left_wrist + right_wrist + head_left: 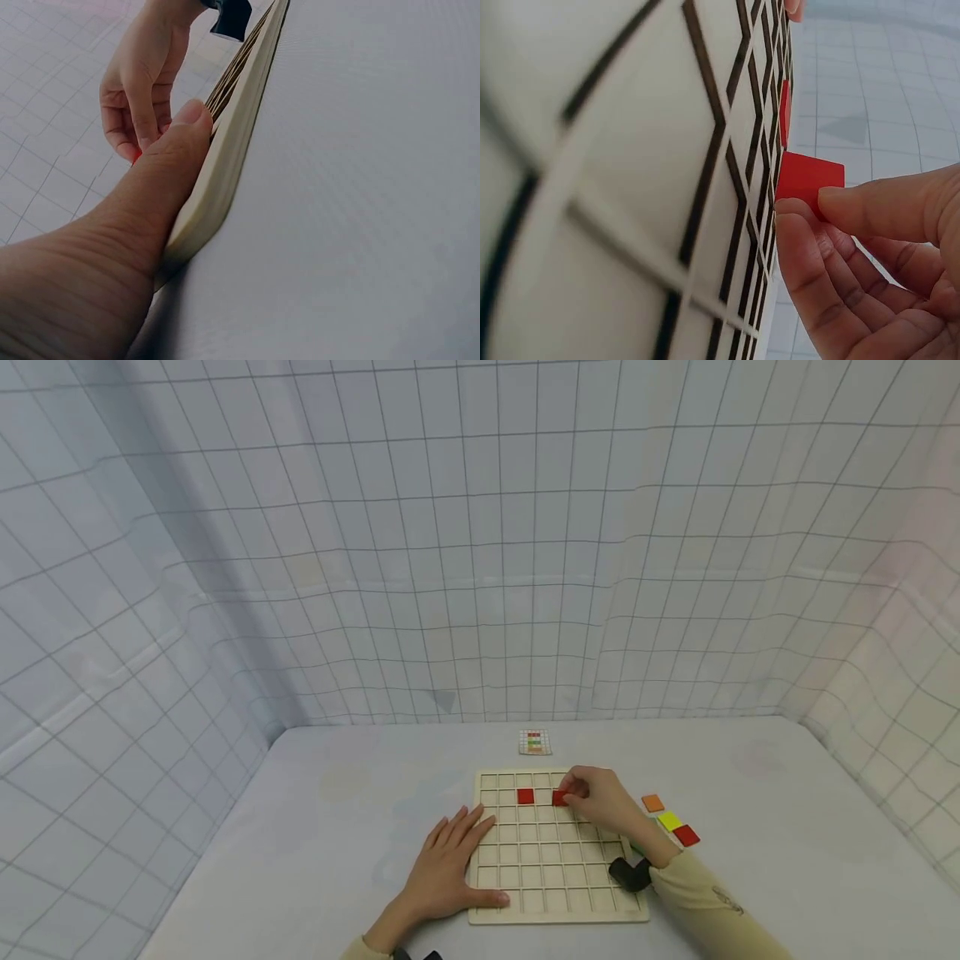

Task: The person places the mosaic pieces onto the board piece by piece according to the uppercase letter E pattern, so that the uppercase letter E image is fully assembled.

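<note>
Pinched in the right hand [603, 802], a red square tile [808, 180] is lowered onto the wooden grid board [555, 893], one red tile [525, 796] being seated already, three loose tiles [669, 820] left beside it, the flat left hand [450, 860] steadying its edge.

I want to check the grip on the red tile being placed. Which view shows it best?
The right wrist view: the red tile fills the frame, pinched by the right hand beside the board. The head view shows it small, half hidden by fingers. The left wrist view shows only a red sliver.
</note>
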Demonstrator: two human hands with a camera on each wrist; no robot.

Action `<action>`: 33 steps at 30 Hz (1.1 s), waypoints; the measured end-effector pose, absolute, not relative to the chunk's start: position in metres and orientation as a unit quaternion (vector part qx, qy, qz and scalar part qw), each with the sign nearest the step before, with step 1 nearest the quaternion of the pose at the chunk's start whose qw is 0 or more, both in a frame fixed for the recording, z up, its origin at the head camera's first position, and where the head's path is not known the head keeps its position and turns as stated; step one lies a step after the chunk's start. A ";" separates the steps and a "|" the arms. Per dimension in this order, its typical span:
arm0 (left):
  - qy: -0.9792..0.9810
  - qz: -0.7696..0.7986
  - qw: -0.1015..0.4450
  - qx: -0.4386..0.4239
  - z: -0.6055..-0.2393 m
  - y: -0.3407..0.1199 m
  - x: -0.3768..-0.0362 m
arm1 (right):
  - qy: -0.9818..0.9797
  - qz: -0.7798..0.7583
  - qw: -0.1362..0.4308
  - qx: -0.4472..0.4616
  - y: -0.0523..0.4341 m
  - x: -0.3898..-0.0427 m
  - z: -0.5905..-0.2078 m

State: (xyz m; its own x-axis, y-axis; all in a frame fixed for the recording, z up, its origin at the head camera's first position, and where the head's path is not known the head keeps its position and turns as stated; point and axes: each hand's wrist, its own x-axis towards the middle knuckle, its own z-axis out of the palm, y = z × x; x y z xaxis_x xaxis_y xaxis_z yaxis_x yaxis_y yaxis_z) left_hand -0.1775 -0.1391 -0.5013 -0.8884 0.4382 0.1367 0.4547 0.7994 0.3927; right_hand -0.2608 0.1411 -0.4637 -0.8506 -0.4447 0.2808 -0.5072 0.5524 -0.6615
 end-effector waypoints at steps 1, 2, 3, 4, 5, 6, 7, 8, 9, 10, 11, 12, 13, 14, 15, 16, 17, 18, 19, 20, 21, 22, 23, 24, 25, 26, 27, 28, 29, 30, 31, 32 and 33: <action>-0.949 -0.211 0.020 -0.235 -0.501 -0.139 -0.177 | -0.879 0.389 0.040 0.273 0.138 -0.262 -0.463; -0.949 -0.210 0.021 -0.234 -0.501 -0.139 -0.177 | -0.876 0.392 0.039 0.278 0.135 -0.262 -0.463; -0.949 -0.210 0.022 -0.233 -0.501 -0.140 -0.177 | -0.875 0.393 0.039 0.280 0.132 -0.263 -0.463; -0.949 -0.210 0.022 -0.233 -0.501 -0.140 -0.177 | -0.874 0.393 0.039 0.282 0.130 -0.264 -0.463; -0.950 -0.209 0.022 -0.233 -0.501 -0.140 -0.177 | -0.874 0.394 0.038 0.283 0.128 -0.265 -0.463; -0.949 -0.209 0.022 -0.233 -0.501 -0.140 -0.177 | -0.874 0.393 0.038 0.284 0.126 -0.266 -0.462; -0.949 -0.209 0.022 -0.233 -0.501 -0.140 -0.177 | -0.874 0.393 0.036 0.283 0.124 -0.266 -0.463; -0.949 -0.210 0.021 -0.233 -0.501 -0.140 -0.177 | -0.875 0.392 0.035 0.280 0.122 -0.267 -0.463; -0.949 -0.210 0.020 -0.234 -0.500 -0.139 -0.176 | -0.878 0.390 0.033 0.275 0.120 -0.267 -0.463; -0.949 -0.210 0.020 -0.234 -0.500 -0.139 -0.176 | -0.881 0.388 0.031 0.270 0.119 -0.267 -0.463; -0.949 -0.211 0.020 -0.234 -0.500 -0.139 -0.176 | -0.883 0.386 0.029 0.266 0.118 -0.267 -0.462; -0.949 -0.211 0.020 -0.234 -0.500 -0.139 -0.176 | -0.885 0.384 0.027 0.260 0.117 -0.267 -0.462; -0.949 -0.212 0.020 -0.234 -0.500 -0.139 -0.175 | -0.889 0.381 0.025 0.254 0.116 -0.267 -0.462; -0.948 -0.213 0.021 -0.234 -0.499 -0.139 -0.175 | -0.893 0.376 0.024 0.246 0.116 -0.266 -0.461; -0.948 -0.213 0.021 -0.234 -0.499 -0.139 -0.175 | -0.897 0.371 0.023 0.239 0.116 -0.266 -0.461; -0.948 -0.214 0.022 -0.235 -0.499 -0.139 -0.175 | -0.901 0.367 0.023 0.232 0.116 -0.265 -0.461; -0.948 -0.215 0.022 -0.235 -0.499 -0.139 -0.175 | -0.904 0.362 0.025 0.225 0.116 -0.265 -0.461; -0.948 -0.215 0.022 -0.235 -0.499 -0.139 -0.175 | -0.908 0.357 0.027 0.220 0.116 -0.265 -0.461; -0.948 -0.214 0.022 -0.235 -0.499 -0.138 -0.175 | -0.910 0.351 0.028 0.217 0.116 -0.264 -0.461; -0.948 -0.213 0.022 -0.236 -0.499 -0.139 -0.175 | -0.912 0.347 0.030 0.216 0.116 -0.264 -0.462; -0.948 -0.213 0.022 -0.236 -0.499 -0.138 -0.175 | -0.913 0.345 0.030 0.215 0.116 -0.263 -0.462; -0.948 -0.212 0.022 -0.236 -0.499 -0.138 -0.175 | -0.914 0.344 0.030 0.215 0.117 -0.263 -0.463; -0.948 -0.212 0.023 -0.237 -0.500 -0.138 -0.175 | -0.914 0.342 0.030 0.216 0.117 -0.263 -0.463; -0.948 -0.211 0.023 -0.237 -0.500 -0.138 -0.175 | -0.914 0.340 0.033 0.220 0.118 -0.263 -0.463; -0.948 -0.210 0.023 -0.237 -0.500 -0.138 -0.175 | -0.915 0.337 0.033 0.221 0.118 -0.263 -0.464; -0.948 -0.210 0.023 -0.238 -0.500 -0.138 -0.175 | -0.915 0.336 0.035 0.221 0.119 -0.263 -0.464; -0.948 -0.210 0.024 -0.238 -0.499 -0.138 -0.175 | -0.915 0.334 0.037 0.221 0.119 -0.263 -0.464; -0.948 -0.209 0.023 -0.238 -0.500 -0.139 -0.175 | -0.916 0.332 0.040 0.223 0.119 -0.264 -0.465; -0.948 -0.209 0.023 -0.237 -0.499 -0.139 -0.175 | -0.917 0.328 0.042 0.223 0.119 -0.264 -0.465; -0.949 -0.208 0.022 -0.237 -0.499 -0.139 -0.175 | -0.919 0.324 0.043 0.221 0.119 -0.264 -0.465; -0.949 -0.208 0.022 -0.236 -0.499 -0.139 -0.175 | -0.922 0.320 0.041 0.215 0.119 -0.264 -0.466; -0.949 -0.209 0.021 -0.236 -0.499 -0.139 -0.175 | -0.923 0.317 0.041 0.213 0.119 -0.264 -0.466; -0.949 -0.209 0.020 -0.235 -0.499 -0.139 -0.175 | -0.925 0.313 0.039 0.210 0.119 -0.264 -0.467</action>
